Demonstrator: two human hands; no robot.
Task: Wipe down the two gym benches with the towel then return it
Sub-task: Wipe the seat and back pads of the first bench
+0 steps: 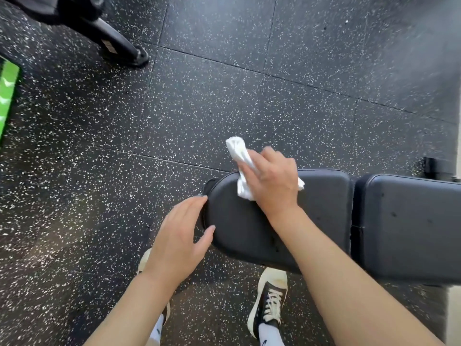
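Speckled rubber floor (224, 96); right hand (272, 181) presses towel (240, 156) on bench (319, 211).

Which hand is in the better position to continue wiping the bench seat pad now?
Probably the right hand: it already grips the white towel and presses it onto the seat pad. The left hand holds nothing; its open fingers only touch the pad's end.

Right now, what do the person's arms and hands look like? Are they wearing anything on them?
Both arms are bare: no sleeves reach into view. The left hand and the right hand have no gloves, and no rings, watch or bands show on the fingers or wrists. The fingernails look short and plain. No marks or tattoos show on the forearms.
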